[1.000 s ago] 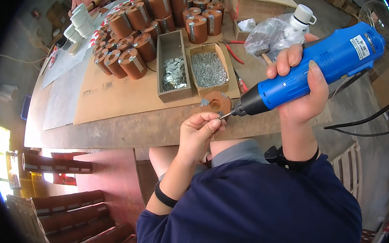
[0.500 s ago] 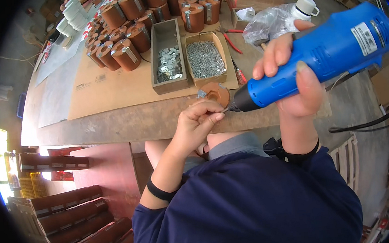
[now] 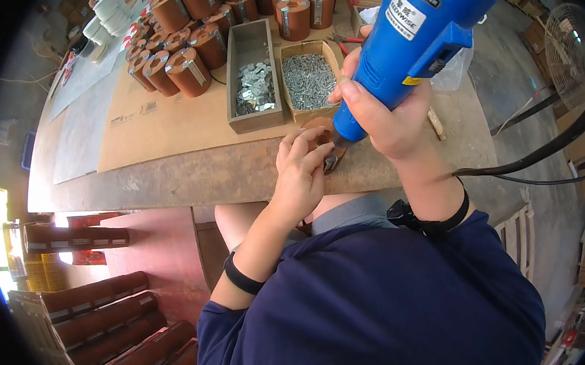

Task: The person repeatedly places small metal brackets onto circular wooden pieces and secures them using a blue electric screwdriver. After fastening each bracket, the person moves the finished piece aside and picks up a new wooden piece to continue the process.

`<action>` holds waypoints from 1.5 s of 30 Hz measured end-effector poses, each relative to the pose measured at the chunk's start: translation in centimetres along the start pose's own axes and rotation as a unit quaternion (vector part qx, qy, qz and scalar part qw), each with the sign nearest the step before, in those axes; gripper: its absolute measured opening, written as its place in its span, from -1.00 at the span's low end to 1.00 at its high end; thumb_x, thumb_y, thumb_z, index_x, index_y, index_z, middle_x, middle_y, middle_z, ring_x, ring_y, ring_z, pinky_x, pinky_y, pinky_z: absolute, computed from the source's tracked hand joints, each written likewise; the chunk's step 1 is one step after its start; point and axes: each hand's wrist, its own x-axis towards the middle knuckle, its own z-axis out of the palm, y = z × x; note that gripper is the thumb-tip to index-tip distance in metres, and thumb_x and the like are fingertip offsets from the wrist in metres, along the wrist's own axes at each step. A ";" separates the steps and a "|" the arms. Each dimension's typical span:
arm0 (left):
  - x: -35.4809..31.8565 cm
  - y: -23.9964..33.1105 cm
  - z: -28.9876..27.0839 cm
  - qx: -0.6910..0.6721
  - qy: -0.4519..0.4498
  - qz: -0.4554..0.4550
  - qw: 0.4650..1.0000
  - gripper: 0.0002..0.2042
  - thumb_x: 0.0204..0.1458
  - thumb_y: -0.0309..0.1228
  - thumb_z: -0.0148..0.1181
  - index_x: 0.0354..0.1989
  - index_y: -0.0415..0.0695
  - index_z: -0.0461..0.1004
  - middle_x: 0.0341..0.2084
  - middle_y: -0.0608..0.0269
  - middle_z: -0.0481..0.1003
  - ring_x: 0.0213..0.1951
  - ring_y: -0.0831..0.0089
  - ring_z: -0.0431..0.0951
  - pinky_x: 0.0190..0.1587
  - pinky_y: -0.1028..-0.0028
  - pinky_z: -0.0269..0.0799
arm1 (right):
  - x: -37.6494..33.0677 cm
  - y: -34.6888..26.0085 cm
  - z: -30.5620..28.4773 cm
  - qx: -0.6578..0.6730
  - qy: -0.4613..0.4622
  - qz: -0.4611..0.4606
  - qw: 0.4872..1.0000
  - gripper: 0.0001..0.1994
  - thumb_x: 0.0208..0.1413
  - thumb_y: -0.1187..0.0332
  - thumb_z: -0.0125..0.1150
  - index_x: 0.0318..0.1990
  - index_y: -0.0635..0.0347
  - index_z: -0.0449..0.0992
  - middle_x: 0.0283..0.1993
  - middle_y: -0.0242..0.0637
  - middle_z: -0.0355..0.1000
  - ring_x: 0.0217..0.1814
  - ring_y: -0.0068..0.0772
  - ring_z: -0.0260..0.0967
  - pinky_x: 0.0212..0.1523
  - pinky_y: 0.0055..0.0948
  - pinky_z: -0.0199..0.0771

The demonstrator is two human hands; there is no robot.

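My right hand (image 3: 391,115) grips a blue electric screwdriver (image 3: 409,40), tilted with its nose down and to the left. The nose reaches a brown cylinder (image 3: 318,122) near the table's front edge, mostly hidden behind my fingers and the tool. At the nose, my left hand (image 3: 300,164) has its fingers bent and closed over the cylinder. A small shiny metal part (image 3: 332,161) shows below the fingertips. What exactly the left fingers pinch is hidden. Close beyond stand a cardboard box of screws (image 3: 309,82) and a wooden box (image 3: 234,83) holding flat metal clips (image 3: 255,88).
Many brown cylinders (image 3: 189,73) with metal strips are piled at the back left. Red-handled pliers (image 3: 344,47) lie behind the screws. A black cable (image 3: 534,161) runs off at the right, near a fan (image 3: 572,43). Long brown tubes (image 3: 100,293) are stacked at lower left.
The screwdriver has swung from nearly level to steeply nose-down, its body moving up and left. My left hand has shifted slightly up and stays at the tool's nose, over the cylinder.
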 end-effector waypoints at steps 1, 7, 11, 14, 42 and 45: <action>-0.1 -0.1 0.1 0.005 -0.003 -0.008 1.000 -0.71 -0.25 -0.66 -0.01 -0.29 -0.16 0.48 -0.07 0.16 0.32 -0.01 0.07 0.22 0.01 0.21 0.13 | -0.1 0.1 0.2 0.000 0.010 0.011 1.000 -0.51 -0.14 0.58 0.08 0.00 0.33 0.09 -0.39 -0.25 0.31 -0.43 -0.49 0.35 -0.37 -0.45 0.45; -0.4 -0.5 0.1 0.011 -0.017 -0.028 0.999 -0.71 -0.22 -0.63 -0.01 -0.26 -0.15 0.47 -0.03 0.18 0.28 0.04 0.05 0.16 0.07 0.17 0.02 | -0.1 0.5 0.4 0.001 0.007 0.011 1.000 -0.51 -0.15 0.58 0.08 0.00 0.35 0.10 -0.39 -0.26 0.31 -0.43 -0.49 0.35 -0.37 -0.46 0.45; -0.4 -0.6 0.3 0.012 -0.017 -0.030 0.999 -0.71 -0.22 -0.64 -0.01 -0.26 -0.15 0.47 -0.03 0.18 0.28 0.05 0.05 0.15 0.07 0.18 0.02 | -0.3 0.6 0.4 -0.014 0.006 0.026 1.000 -0.51 -0.15 0.58 0.08 0.00 0.35 0.10 -0.39 -0.26 0.31 -0.42 -0.50 0.35 -0.36 -0.47 0.44; -0.4 -0.4 0.4 0.009 -0.011 -0.027 1.000 -0.73 -0.22 -0.60 0.03 -0.28 -0.15 0.47 -0.02 0.17 0.28 0.05 0.04 0.15 0.07 0.17 0.01 | -0.4 0.3 0.5 -0.021 -0.015 0.029 0.999 -0.51 -0.17 0.60 0.08 0.00 0.34 0.09 -0.39 -0.27 0.31 -0.42 -0.51 0.35 -0.35 -0.49 0.42; 0.3 -1.2 2.4 -0.051 0.016 -0.098 0.994 -0.62 -0.47 -0.42 0.41 -0.45 -0.25 0.37 0.03 -0.16 0.11 -0.36 0.25 0.42 -0.28 0.36 0.43 | 0.4 1.9 1.2 -0.053 0.020 0.002 0.998 -0.82 -0.20 0.59 0.09 -0.36 0.30 0.31 -0.49 -0.35 0.33 -0.50 -0.63 0.28 -0.51 -0.63 0.29; 0.2 -1.6 2.7 -0.044 0.023 -0.084 0.995 -0.63 -0.47 -0.43 0.41 -0.46 -0.25 0.37 0.03 -0.16 0.11 -0.36 0.25 0.43 -0.28 0.36 0.43 | 0.4 2.0 1.2 -0.052 0.019 0.007 0.998 -0.82 -0.20 0.59 0.08 -0.36 0.30 0.31 -0.49 -0.35 0.33 -0.50 -0.63 0.28 -0.51 -0.63 0.29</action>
